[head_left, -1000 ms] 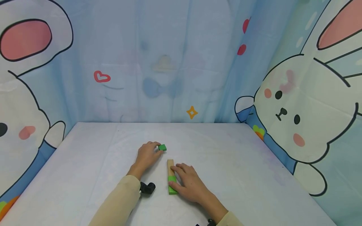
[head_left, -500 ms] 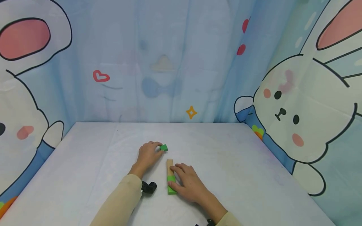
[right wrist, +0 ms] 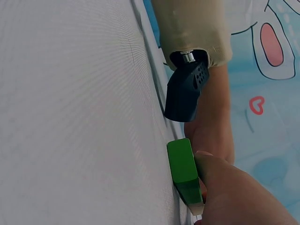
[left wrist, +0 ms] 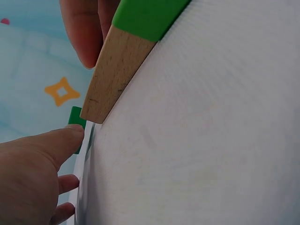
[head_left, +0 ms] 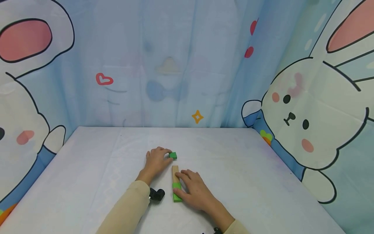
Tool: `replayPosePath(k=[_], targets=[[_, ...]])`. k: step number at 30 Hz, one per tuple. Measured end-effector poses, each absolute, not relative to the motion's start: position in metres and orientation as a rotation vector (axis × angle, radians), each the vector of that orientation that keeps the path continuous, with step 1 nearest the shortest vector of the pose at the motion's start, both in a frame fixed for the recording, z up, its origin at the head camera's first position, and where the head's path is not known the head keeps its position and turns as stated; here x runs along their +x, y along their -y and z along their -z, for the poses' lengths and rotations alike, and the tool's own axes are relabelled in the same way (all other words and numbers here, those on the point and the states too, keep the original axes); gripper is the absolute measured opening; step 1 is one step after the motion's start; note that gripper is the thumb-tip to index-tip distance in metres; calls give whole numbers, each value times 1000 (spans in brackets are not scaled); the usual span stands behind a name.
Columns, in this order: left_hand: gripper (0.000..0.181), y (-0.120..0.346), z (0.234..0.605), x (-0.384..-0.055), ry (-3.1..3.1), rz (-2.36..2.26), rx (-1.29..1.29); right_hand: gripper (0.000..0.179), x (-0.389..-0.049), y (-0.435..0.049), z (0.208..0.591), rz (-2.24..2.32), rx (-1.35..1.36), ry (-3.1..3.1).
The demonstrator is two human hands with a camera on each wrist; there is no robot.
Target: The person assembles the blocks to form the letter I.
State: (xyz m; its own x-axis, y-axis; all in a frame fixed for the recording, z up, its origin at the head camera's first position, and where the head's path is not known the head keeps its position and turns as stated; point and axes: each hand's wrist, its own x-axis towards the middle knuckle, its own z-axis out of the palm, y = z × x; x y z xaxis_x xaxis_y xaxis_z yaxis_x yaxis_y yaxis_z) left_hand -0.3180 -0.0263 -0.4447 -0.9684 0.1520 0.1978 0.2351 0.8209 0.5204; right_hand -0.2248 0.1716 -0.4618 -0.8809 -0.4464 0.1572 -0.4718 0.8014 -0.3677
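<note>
Out beyond the other block, my left hand pinches a small green block between thumb and fingers. In the left wrist view the thumb lies against that block, which is partly hidden behind a bar. This is a long wooden block, bare wood at its far end and green at its near end, lying lengthwise away from me. My right hand holds it from the right, thumb over the green part and a fingertip on the bare wood. In the right wrist view its green end shows beside the thumb.
A white cloth covers the table. A blue curtain with cartoon rabbits hangs behind it and at the sides. A black wrist camera sticks out from the left sleeve.
My left hand has slid the small green block a little to the right and slightly nearer, toward the line of the long block's far end. My right hand and the long block have stayed put.
</note>
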Motion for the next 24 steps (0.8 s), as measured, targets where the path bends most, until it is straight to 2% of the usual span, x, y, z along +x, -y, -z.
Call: replayPosePath(k=[24], targets=[[37,26,446,-316,2909,774,-346,64,-224,-170,462,-597,733,2923]])
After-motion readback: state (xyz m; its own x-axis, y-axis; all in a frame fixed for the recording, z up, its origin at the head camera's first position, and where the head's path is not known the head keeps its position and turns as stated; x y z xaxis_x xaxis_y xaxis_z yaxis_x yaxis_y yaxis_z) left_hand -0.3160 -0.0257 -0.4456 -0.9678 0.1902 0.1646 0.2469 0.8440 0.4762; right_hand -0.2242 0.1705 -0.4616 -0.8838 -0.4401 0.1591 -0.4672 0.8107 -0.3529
